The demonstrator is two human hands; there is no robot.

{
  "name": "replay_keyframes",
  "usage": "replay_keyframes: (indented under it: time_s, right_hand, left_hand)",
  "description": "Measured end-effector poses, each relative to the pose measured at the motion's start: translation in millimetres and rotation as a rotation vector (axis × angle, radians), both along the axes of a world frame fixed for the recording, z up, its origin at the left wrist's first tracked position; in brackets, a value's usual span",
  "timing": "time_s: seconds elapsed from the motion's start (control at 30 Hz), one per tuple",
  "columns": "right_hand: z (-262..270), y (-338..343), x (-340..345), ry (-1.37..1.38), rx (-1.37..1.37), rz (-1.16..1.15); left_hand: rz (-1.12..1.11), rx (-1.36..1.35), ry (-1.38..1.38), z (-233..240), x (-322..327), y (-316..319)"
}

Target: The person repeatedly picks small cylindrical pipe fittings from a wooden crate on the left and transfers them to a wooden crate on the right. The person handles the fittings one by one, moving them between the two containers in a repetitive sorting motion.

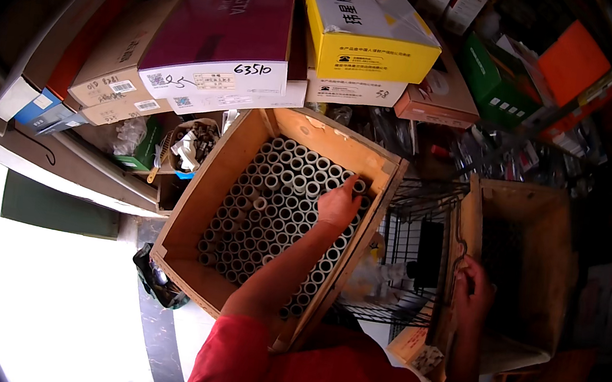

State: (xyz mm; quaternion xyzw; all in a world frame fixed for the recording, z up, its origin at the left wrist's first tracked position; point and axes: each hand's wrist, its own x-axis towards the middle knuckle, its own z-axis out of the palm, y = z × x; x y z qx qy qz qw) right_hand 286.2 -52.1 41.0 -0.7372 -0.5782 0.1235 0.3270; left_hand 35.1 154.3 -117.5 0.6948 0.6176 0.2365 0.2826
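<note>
A wooden crate (pixel 327 136) stands tilted in view before me, filled with many short grey-white pipe couplings (pixel 279 225) set on end in rows. My left hand (pixel 337 203) reaches into it, fingertips at the couplings by the far right corner; whether they grip one is hidden. Off to the right, my right hand (pixel 474 289) has its fingers bent at the near side of a second wooden crate (pixel 551 250). A thin curved wire or cord (pixel 463 239) runs down to those fingers. I cannot tell if they hold it. The second crate's inside is too dark to make out.
Product boxes line the shelf ahead, among them a purple box (pixel 227 15) and a yellow-and-white box (pixel 376 59). Black wire racking (pixel 400 237) fills the gap between the crates. A small open carton (pixel 412 346) sits low below it. A metal hook (pixel 39 144) juts out at left.
</note>
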Motion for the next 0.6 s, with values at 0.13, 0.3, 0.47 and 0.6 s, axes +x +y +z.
replay_keyframes:
  time_s: [0.13,0.3,0.47,0.6]
  right_hand:
    - [-2,0,1,-0.001,0.008,0.005]
    - [-3,0,3,0.017,-0.006,-0.006]
    - [7,0,-4,0.03,-0.024,-0.039]
    - [10,-2,-5,0.02,-0.027,-0.035]
  left_hand:
    - [-0.116,0.087,-0.138,4,-12,-11]
    - [-0.291,0.415,-0.103,-27,-23,-28]
    - [-0.282,0.337,-0.122,-28,-25,-31]
    - [-0.278,0.293,-0.113,-25,-23,-34]
